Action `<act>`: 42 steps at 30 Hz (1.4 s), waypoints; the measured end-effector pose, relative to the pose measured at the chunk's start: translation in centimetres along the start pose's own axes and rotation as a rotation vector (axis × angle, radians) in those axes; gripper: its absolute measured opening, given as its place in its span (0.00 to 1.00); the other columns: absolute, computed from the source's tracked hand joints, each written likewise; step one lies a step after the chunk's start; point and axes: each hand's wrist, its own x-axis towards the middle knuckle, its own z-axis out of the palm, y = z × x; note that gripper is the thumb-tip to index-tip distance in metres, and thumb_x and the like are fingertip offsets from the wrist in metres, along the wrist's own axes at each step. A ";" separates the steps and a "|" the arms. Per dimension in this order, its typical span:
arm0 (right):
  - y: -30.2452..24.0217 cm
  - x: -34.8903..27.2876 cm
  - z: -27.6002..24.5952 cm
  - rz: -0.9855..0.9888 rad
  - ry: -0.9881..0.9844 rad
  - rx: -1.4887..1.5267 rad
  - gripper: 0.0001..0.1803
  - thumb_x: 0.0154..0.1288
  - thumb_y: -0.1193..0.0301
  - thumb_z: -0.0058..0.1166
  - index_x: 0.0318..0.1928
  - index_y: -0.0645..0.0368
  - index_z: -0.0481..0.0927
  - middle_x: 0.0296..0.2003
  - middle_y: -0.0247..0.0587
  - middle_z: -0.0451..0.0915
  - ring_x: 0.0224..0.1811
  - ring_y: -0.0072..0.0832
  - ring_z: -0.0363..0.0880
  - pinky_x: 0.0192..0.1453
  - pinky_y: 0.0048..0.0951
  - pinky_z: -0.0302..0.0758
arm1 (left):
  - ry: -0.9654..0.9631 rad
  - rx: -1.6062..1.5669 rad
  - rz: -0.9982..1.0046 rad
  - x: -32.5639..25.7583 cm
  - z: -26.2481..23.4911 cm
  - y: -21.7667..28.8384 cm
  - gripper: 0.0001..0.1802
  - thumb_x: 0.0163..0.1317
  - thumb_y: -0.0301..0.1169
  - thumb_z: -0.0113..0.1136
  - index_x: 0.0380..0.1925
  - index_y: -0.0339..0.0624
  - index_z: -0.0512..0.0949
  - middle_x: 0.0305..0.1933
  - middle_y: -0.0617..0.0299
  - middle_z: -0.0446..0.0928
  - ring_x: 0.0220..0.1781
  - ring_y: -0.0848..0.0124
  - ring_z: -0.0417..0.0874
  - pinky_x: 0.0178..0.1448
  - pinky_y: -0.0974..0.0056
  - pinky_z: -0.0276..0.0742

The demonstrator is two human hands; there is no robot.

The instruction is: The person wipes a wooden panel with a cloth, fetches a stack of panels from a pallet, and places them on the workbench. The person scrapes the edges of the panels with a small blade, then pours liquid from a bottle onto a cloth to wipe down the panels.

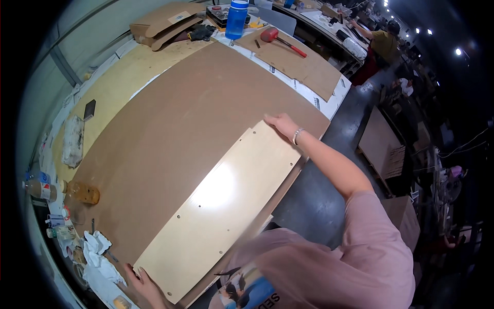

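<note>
A long pale wooden panel (226, 195) with several small drilled holes lies slantwise before me, glossy where light strikes it. My right hand (282, 125) grips its far right end, the fingers wrapped over that edge. At the opposite, near left end my left hand (143, 286) holds the short edge, thumb and fingers partly showing. Under the panel is a large brown board (170, 129) that covers much of the table. One long edge of the panel runs close to my body, near the brown board's edge.
A red-headed mallet (269, 35) rests on a thin board at the back, near a blue bottle (237, 20) and a cardboard box (164, 23). Along the left stand a jar of amber liquid (85, 192), bottles and crumpled white cloth (98, 252). A person (383, 46) works at the far right.
</note>
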 end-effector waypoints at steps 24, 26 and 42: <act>-2.5 1.5 3.5 0.298 -0.005 0.105 0.15 0.61 0.68 0.56 0.36 0.73 0.81 0.30 0.47 0.82 0.29 0.28 0.82 0.34 0.29 0.79 | -0.061 0.400 -0.114 -1.4 1.6 3.9 0.36 0.64 0.36 0.59 0.66 0.27 0.60 0.69 0.38 0.62 0.69 0.50 0.64 0.73 0.53 0.58; -2.2 1.9 3.6 0.311 -0.026 0.060 0.15 0.61 0.68 0.56 0.34 0.73 0.81 0.30 0.47 0.83 0.30 0.28 0.83 0.34 0.28 0.79 | -0.059 0.377 -0.171 -1.3 2.1 4.8 0.32 0.70 0.37 0.52 0.67 0.25 0.59 0.71 0.36 0.59 0.71 0.49 0.63 0.74 0.53 0.56; -1.5 2.7 4.2 0.220 0.068 -0.048 0.11 0.61 0.71 0.57 0.30 0.70 0.82 0.26 0.44 0.82 0.24 0.28 0.78 0.31 0.32 0.75 | -0.067 0.561 -0.011 -0.5 2.2 6.0 0.32 0.70 0.44 0.52 0.63 0.29 0.65 0.64 0.42 0.69 0.66 0.53 0.69 0.70 0.54 0.62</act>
